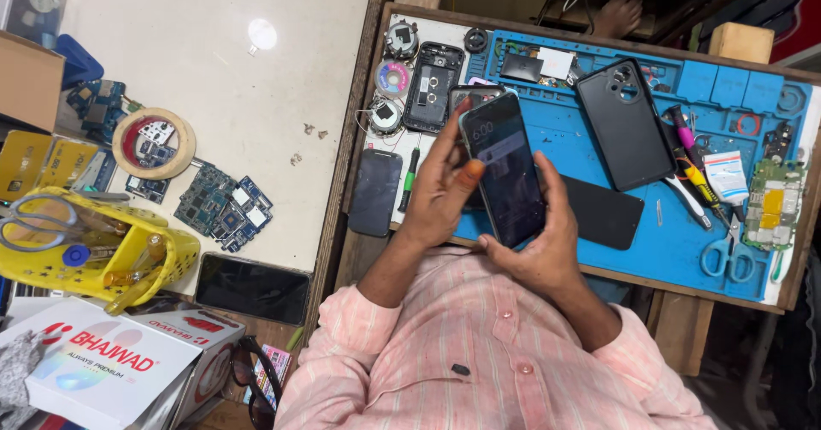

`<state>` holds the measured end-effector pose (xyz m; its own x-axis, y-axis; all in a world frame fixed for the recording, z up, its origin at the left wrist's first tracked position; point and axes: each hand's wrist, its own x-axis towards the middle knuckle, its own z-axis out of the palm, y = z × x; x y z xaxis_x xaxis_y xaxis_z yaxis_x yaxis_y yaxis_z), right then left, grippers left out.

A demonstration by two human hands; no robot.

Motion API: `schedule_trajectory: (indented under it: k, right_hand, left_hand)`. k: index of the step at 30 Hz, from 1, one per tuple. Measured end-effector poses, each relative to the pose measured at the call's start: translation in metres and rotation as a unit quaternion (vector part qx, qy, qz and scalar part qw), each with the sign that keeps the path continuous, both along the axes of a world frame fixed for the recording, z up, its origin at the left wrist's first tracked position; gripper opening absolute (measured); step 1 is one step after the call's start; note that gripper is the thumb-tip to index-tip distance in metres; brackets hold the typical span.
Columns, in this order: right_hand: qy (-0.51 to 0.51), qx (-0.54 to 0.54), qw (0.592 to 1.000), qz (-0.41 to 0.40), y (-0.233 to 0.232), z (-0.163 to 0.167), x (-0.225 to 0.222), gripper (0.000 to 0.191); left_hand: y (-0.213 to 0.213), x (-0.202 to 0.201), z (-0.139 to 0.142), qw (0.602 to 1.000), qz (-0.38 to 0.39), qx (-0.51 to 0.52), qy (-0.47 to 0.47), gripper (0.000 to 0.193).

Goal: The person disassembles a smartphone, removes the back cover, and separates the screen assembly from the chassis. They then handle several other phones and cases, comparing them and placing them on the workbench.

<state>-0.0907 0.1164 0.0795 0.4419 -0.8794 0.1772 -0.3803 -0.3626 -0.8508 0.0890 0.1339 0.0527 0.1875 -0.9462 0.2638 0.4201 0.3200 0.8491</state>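
Note:
A dark smartphone (506, 169) with its screen lit is held above the blue work mat (599, 130). My left hand (440, 186) grips its left edge, thumb resting on the screen. My right hand (540, 242) cradles the phone's lower end from below, with a finger along its right side. A black phone back cover (624, 124) with a camera cutout lies on the mat to the right. A black flat panel (603, 213) lies just right of my right hand.
An opened phone body (432, 86), a dark screen glass (375, 192), scissors (725, 255), a green circuit board (774, 203) and small tools (697, 173) lie around the mat. On the left are a yellow basket (103, 250), a tape roll (154, 143), circuit boards (224, 207) and another phone (252, 289).

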Motion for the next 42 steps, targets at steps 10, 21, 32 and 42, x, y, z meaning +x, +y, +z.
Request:
schedule_trajectory:
  k: [10,21,32,42]
  right_hand:
    - [0.092,-0.173,0.979,-0.056,0.003,-0.007,-0.003,0.120]
    - [0.156,-0.326,0.929,-0.079,0.001,-0.022,-0.006,0.111]
    - [0.133,-0.262,0.953,-0.071,0.001,-0.024,-0.006,0.115]
    - [0.149,-0.274,0.948,-0.067,0.001,-0.027,-0.008,0.115]
  left_hand:
    - [-0.004,-0.001,-0.020,0.986,0.118,0.082,0.087,0.021]
    - [-0.007,-0.004,-0.019,0.962,0.132,0.179,0.157,0.020]
    - [-0.007,-0.012,-0.013,0.953,0.122,0.200,0.193,0.022]
    - [-0.009,-0.010,-0.015,0.952,0.132,0.211,0.180,0.021]
